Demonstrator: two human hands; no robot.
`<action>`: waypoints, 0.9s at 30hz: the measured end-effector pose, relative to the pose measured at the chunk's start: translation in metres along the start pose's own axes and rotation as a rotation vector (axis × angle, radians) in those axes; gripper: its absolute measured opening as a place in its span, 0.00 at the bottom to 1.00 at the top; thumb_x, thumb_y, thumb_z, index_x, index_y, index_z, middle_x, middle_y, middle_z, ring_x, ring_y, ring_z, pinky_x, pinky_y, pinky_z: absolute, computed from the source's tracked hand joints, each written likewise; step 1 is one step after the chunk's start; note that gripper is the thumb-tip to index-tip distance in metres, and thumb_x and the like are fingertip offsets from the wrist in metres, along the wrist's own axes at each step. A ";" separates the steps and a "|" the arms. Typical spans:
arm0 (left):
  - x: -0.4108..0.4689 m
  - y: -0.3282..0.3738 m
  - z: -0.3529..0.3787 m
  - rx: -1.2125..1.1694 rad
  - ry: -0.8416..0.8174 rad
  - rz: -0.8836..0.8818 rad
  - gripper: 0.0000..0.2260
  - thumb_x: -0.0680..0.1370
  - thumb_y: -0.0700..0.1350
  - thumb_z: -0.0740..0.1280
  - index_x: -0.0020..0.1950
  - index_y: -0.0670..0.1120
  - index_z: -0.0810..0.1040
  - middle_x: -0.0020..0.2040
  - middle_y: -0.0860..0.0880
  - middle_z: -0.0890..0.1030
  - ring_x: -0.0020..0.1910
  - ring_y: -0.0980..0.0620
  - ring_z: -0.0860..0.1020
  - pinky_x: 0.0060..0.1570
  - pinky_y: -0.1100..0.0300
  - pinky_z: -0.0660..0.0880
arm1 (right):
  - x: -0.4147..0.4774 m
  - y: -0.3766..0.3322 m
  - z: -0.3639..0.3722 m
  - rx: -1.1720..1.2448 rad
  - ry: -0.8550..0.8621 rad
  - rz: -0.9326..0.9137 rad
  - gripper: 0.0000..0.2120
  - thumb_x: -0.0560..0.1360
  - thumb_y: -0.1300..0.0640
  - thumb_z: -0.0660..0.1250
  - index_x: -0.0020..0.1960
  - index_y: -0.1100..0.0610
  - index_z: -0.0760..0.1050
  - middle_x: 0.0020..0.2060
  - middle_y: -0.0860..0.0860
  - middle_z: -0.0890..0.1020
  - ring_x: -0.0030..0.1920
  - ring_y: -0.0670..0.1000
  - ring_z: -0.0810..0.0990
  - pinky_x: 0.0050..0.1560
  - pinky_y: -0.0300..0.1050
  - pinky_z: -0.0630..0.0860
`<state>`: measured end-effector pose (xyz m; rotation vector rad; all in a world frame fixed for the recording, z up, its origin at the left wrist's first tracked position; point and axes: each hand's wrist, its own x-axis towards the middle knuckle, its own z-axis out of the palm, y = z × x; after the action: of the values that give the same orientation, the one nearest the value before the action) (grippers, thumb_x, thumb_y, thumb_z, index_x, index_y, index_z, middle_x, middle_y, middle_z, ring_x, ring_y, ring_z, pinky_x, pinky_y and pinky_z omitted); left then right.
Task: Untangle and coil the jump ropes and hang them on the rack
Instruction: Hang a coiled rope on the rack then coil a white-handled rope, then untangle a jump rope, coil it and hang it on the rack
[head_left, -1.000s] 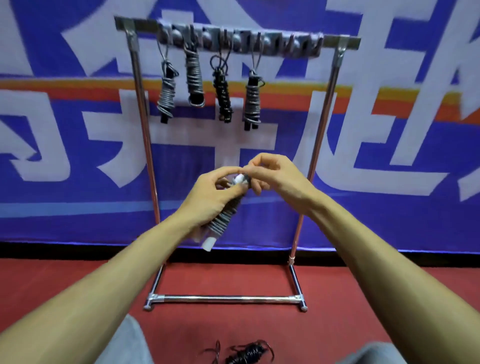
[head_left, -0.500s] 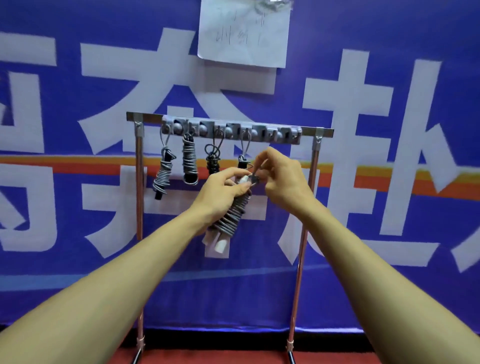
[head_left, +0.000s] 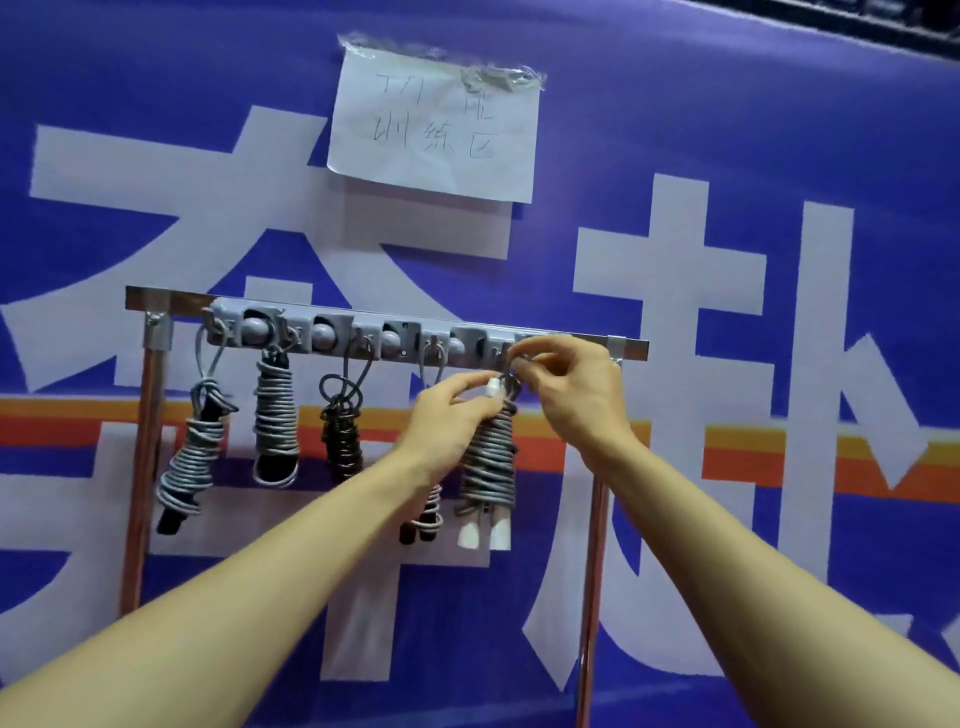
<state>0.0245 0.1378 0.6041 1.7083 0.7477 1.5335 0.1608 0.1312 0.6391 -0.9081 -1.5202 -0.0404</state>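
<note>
Two sets of fingers work at one bundle. The left hand (head_left: 447, 415) has its fingers (head_left: 465, 385) curled round the upper end of the white-handled jump rope (head_left: 491, 462). Its thumb and forefinger close just beside the white cap (head_left: 492, 387) at the top of the bundle. The right hand (head_left: 576, 395) has its fingers (head_left: 537, 349) pinched on the grey loop at the top of the same rope. The loop is held against the hook strip (head_left: 363, 332), near the right end of the rack (head_left: 156, 300). Whether it sits on a hook cannot be told, since the fingers cover it. The rope is wound in tight grey turns round its two white handles (head_left: 500, 532), whose ends point down below the coil. It hangs upright between the two forearms, just left of the right post (head_left: 592, 571).

Four further coiled ropes hang from the strip to the left:
- At the left end is a tilted grey rope with a black handle (head_left: 189, 462).
- Next is an upright grey rope (head_left: 275, 415).
- Then comes a black rope (head_left: 340, 436).
- Last is a fourth rope (head_left: 423, 522), mostly hidden behind the left forearm, its dark end just beside the white handles.

Behind the rack hangs a blue banner (head_left: 779, 130) with large white characters and an orange stripe. A sheet of paper (head_left: 434, 124) with handwriting is taped to it above the rack.
</note>
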 end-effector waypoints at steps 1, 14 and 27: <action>0.013 -0.004 0.002 0.013 0.012 0.015 0.11 0.77 0.37 0.68 0.59 0.46 0.79 0.43 0.45 0.82 0.36 0.51 0.83 0.38 0.58 0.81 | 0.009 0.009 0.004 0.014 0.022 0.005 0.04 0.73 0.60 0.71 0.46 0.54 0.83 0.38 0.51 0.85 0.40 0.48 0.83 0.48 0.47 0.80; 0.061 -0.027 0.011 0.257 0.114 0.244 0.17 0.79 0.44 0.65 0.65 0.61 0.75 0.35 0.52 0.81 0.30 0.63 0.79 0.30 0.72 0.72 | 0.052 0.037 0.034 0.015 0.160 0.058 0.03 0.72 0.62 0.72 0.44 0.56 0.84 0.35 0.51 0.85 0.36 0.48 0.84 0.45 0.47 0.82; 0.068 -0.022 0.014 0.406 0.157 0.266 0.19 0.78 0.46 0.64 0.68 0.60 0.74 0.42 0.51 0.84 0.43 0.50 0.83 0.50 0.51 0.79 | 0.059 0.033 0.032 -0.043 0.116 0.149 0.07 0.74 0.65 0.68 0.48 0.59 0.84 0.40 0.55 0.85 0.41 0.51 0.84 0.48 0.47 0.82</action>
<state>0.0482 0.2033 0.6247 2.0655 0.9987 1.8054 0.1594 0.2007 0.6673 -1.0340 -1.3461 -0.0179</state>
